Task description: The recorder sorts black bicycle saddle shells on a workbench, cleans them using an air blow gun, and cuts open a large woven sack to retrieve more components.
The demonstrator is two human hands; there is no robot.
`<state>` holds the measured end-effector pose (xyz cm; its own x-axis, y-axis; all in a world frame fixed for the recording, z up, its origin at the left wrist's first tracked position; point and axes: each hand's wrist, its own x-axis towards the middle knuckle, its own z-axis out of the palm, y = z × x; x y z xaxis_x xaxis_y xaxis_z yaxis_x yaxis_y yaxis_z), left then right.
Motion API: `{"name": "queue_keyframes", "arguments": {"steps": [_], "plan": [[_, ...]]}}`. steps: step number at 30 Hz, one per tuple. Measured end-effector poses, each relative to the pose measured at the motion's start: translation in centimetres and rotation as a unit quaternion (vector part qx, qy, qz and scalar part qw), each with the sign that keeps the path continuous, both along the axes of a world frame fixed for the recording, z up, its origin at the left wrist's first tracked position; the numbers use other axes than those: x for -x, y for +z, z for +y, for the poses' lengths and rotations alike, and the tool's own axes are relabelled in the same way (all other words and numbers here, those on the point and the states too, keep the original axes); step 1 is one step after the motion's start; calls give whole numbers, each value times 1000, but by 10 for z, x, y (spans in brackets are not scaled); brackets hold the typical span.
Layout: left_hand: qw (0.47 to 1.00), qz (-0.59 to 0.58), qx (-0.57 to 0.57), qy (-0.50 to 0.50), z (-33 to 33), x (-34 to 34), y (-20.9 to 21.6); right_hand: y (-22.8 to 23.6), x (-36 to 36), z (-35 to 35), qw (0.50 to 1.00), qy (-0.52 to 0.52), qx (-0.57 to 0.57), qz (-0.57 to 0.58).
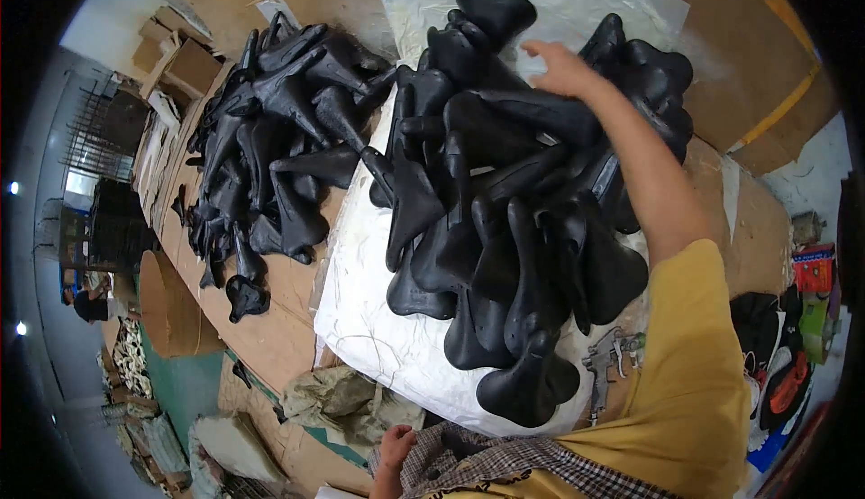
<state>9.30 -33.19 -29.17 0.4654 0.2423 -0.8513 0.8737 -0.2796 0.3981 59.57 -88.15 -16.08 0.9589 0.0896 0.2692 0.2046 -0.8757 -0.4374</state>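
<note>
Black bicycle saddles (491, 247) lie heaped on a white sheet (360, 310) in front of me. My right hand (560, 68) is stretched over the far side of this heap. Its fingers are apart, and I see no saddle in its grip. A pale, see-through patch (530, 64) shows beside the fingers; I cannot make out what it is. Just left of the hand, one saddle (496, 14) tops the far end of the heap. My left hand (396, 445) hangs low by the checked apron (441, 458), its fingers curled and no object visible in them.
A second heap of black saddles (270, 129) covers the cardboard-topped table (279, 310) at left. At the near right edge lies a metal spray gun (608, 364). Crumpled drab cloth (351, 404) sits at the near edge. A person (90, 303) is far left.
</note>
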Motion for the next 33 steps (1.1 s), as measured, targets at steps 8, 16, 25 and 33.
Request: {"name": "queue_keyframes", "arguments": {"steps": [8,16,25,33], "plan": [[994,-62,-67,-52,15,22,0,-24,13,35,988,-42,-81,122],[990,-90,-55,92,45,71,-72,18,12,-202,933,-315,-80,-155],[853,1,116,509,116,89,-163,24,340,348,928,247,-143,240],[477,-123,314,812,175,53,-303,-148,453,615,630,458,-165,605]]}}
